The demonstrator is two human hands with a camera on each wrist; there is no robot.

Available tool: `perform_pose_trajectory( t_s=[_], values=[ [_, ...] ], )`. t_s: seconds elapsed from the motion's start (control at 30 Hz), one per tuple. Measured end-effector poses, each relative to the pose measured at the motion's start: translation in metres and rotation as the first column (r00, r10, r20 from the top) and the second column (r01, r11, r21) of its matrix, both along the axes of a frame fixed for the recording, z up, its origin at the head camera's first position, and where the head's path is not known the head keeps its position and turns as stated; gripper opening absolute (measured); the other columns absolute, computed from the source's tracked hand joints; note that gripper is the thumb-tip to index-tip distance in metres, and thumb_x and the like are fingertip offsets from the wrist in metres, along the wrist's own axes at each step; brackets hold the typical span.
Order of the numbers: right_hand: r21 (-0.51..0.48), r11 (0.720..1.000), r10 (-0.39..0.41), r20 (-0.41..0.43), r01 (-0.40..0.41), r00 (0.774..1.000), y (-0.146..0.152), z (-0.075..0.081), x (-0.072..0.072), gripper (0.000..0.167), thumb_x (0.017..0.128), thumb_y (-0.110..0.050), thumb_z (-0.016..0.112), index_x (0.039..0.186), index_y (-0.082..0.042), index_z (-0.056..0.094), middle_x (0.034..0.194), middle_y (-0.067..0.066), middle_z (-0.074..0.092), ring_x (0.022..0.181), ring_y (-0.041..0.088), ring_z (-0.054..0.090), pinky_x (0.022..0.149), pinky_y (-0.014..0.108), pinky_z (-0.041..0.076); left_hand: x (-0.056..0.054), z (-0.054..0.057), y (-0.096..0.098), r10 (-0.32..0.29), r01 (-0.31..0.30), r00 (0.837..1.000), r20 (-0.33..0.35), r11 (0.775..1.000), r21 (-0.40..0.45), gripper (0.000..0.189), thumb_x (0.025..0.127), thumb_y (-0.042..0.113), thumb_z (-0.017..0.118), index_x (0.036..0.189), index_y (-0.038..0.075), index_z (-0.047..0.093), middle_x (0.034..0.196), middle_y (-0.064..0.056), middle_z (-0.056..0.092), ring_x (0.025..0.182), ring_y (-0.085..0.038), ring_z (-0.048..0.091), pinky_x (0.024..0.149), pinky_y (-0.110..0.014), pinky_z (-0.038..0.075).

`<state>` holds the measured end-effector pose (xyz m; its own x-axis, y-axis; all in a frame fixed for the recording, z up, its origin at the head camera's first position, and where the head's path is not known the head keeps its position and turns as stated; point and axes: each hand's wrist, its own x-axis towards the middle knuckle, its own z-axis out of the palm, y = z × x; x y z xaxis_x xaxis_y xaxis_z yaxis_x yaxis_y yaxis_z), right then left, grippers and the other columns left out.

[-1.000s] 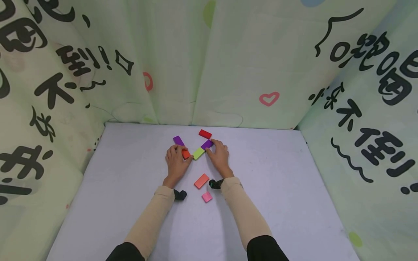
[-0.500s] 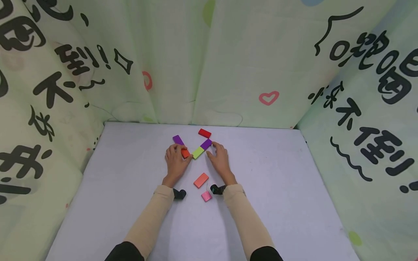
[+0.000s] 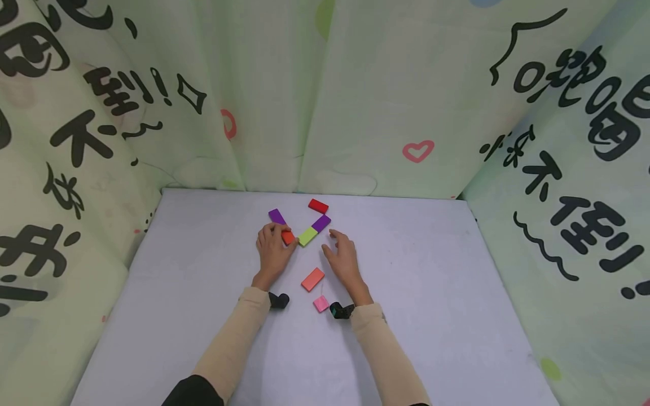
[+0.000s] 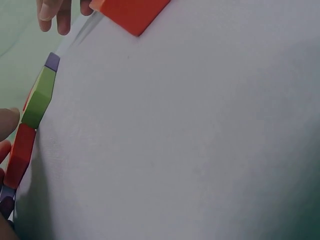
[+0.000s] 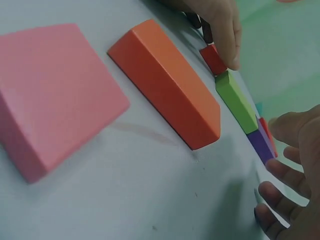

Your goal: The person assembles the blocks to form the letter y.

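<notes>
My left hand (image 3: 273, 252) grips a red-orange block (image 3: 288, 237) between thumb and fingers at the far middle of the table. Past its fingers lies a purple block (image 3: 276, 216), partly covered by the hand. A lime green block (image 3: 307, 236) sits end to end with another purple block (image 3: 321, 223), slanting up to the right; together the blocks form a V shape. The green block's near end is right at my left thumb. My right hand (image 3: 345, 262) is apart from the blocks, fingers spread and holding nothing, just right of the green and purple pair.
Behind the V lies a red block (image 3: 318, 206), close to the purple one. Nearer to me are an orange block (image 3: 312, 279) and a pink square block (image 3: 321, 304), between my forearms. Printed curtains (image 3: 365, 113) enclose the white table (image 3: 431, 293) at back and sides.
My right hand has let go of the purple and green blocks and drawn back towards me and slightly right. The left hand stays in place on the red-orange block.
</notes>
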<state>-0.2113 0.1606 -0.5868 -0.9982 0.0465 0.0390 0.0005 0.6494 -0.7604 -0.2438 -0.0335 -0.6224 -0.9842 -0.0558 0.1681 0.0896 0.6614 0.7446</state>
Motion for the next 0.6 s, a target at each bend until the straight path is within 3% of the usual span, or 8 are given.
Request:
perform_pose_trajectory(
  t_s=[0.2,0.43,0.6],
  values=[
    [-0.001,1.0,-0.009,0.014,0.009,1.0,0.002,0.0,0.015,0.053,0.102,-0.022,0.066,0.151,-0.009,0.051,0.145,0.012,0.061,0.121,0.032,0.058,0.104,0.049,0.05,0.001,0.0,-0.001,0.004,-0.003,1.0,-0.019,0.999,0.05,0.039,0.096,0.025,0.075,0.128,0.009,0.061,0.143,-0.018,0.046,0.139,-0.038,0.037,0.116,-0.057,0.029],
    [-0.008,1.0,-0.019,0.017,0.019,1.0,0.003,-0.001,0.031,0.053,0.102,-0.022,0.067,0.151,-0.009,0.051,0.145,0.011,0.061,0.12,0.031,0.057,0.102,0.047,0.049,0.0,0.0,-0.004,0.048,-0.038,0.997,-0.053,0.984,0.174,0.045,0.098,0.016,0.071,0.139,0.006,0.055,0.141,-0.02,0.047,0.133,-0.038,0.043,0.115,-0.056,0.033],
    [0.004,1.0,-0.013,0.005,0.013,1.0,0.004,-0.001,0.043,0.051,0.102,-0.021,0.066,0.15,-0.009,0.052,0.145,0.01,0.061,0.119,0.029,0.057,0.1,0.047,0.05,-0.001,0.0,-0.007,0.04,-0.031,0.998,-0.049,0.985,0.17,0.048,0.099,0.016,0.068,0.143,0.005,0.053,0.144,-0.021,0.044,0.135,-0.038,0.039,0.116,-0.054,0.033]
  ],
)
